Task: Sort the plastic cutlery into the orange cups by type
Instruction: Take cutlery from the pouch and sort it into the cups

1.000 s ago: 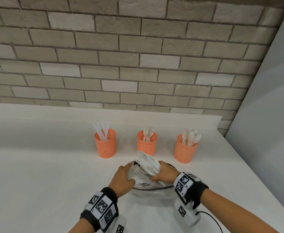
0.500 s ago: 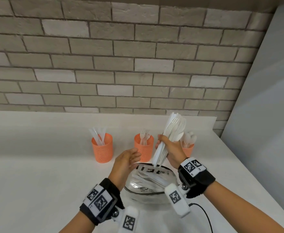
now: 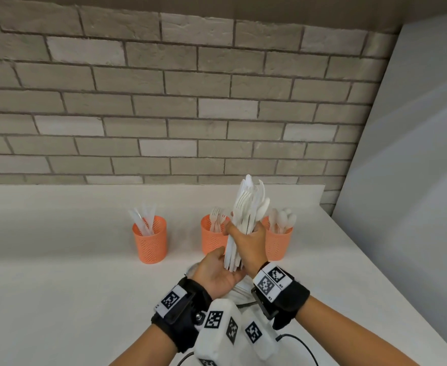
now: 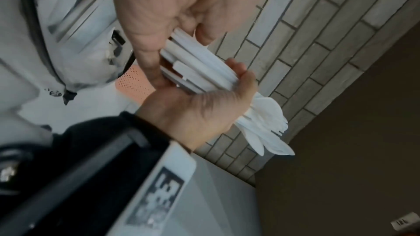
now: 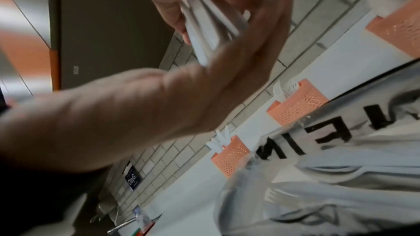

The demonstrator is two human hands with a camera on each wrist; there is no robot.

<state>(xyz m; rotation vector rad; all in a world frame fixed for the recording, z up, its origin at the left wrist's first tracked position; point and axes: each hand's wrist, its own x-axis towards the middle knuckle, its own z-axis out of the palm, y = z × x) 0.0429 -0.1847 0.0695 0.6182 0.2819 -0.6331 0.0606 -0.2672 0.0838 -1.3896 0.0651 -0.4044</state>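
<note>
My right hand (image 3: 248, 241) grips a thick bundle of white plastic cutlery (image 3: 246, 217) upright, with knives, forks and spoons mixed. My left hand (image 3: 217, 272) lies under it, palm up, fingers straight against the handle ends (image 5: 211, 30). In the left wrist view the bundle (image 4: 200, 67) sits between both hands. Behind stand three orange mesh cups: the left cup (image 3: 151, 240) holds knives, the middle cup (image 3: 211, 239) forks, the right cup (image 3: 279, 244) spoons. A clear plastic bag (image 5: 341, 177) with more cutlery lies below my hands, mostly hidden in the head view.
The white counter (image 3: 58, 286) runs to a brick wall (image 3: 164, 114) behind the cups. A grey panel (image 3: 415, 180) closes the right side, where the counter edge slants. A black cable (image 3: 304, 344) trails by my right forearm.
My right hand pulled the bundle out of the bag and raised it upright in front of the cups. My left hand left the bag and came up under the handle ends.
</note>
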